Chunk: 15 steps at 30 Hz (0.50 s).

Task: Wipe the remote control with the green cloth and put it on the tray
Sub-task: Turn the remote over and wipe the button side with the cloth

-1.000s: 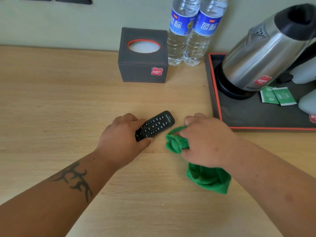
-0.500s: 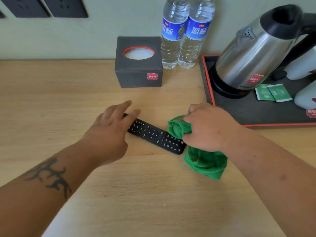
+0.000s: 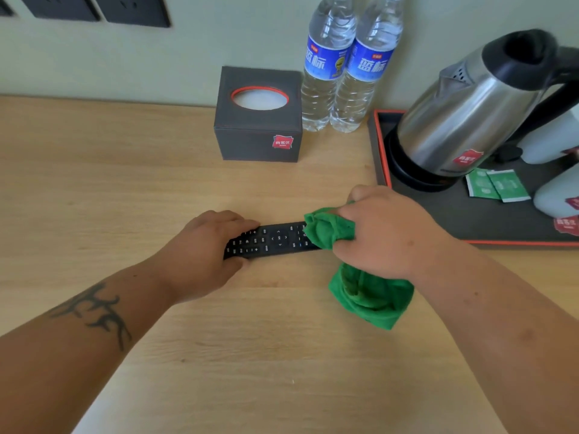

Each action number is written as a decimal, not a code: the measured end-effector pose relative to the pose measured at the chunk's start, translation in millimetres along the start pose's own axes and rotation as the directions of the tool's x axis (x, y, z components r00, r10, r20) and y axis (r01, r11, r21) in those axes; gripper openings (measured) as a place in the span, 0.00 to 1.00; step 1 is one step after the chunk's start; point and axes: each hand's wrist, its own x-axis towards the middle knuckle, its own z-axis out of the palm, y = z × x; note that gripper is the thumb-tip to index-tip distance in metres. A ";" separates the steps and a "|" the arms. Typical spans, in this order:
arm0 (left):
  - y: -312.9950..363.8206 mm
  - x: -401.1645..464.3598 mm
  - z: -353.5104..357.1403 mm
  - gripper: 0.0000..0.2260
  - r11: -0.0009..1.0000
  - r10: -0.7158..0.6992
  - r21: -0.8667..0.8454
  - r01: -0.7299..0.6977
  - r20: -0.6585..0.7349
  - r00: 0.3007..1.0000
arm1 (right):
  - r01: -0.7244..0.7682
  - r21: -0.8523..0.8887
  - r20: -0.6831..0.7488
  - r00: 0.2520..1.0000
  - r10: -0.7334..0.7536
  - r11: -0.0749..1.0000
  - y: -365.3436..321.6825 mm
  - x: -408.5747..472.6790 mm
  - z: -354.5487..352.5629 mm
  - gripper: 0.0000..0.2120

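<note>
A black remote control [image 3: 274, 241] lies flat on the wooden table, buttons up, lengthwise left to right. My left hand [image 3: 203, 255] grips its left end, thumb on the near edge and fingers over the far edge. My right hand [image 3: 388, 233] is closed on a bunched green cloth [image 3: 369, 292]. The front of the cloth presses on the remote's right end and hides it; the rest hangs below my fist onto the table. The dark tray [image 3: 463, 220] with an orange rim sits to the right.
On the tray stand a steel kettle [image 3: 463, 120], green sachets [image 3: 498, 184] and white cups [image 3: 556, 192]. A dark tissue box [image 3: 258, 126] and two water bottles [image 3: 343, 67] stand by the wall behind the remote. Black wall sockets [image 3: 94, 7] are at the top left.
The remote has turned from pointing away right, through a slant toward me, to lying level. My left hand has closed on its left end. The cloth has come onto its right end.
</note>
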 end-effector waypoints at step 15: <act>-4.3 -2.5 15.0 0.26 0.967 -0.104 -0.243 0.080 -0.087 0.991 | 0.070 -0.119 0.001 0.998 -0.070 0.990 -51.1 -18.5 28.8 0.18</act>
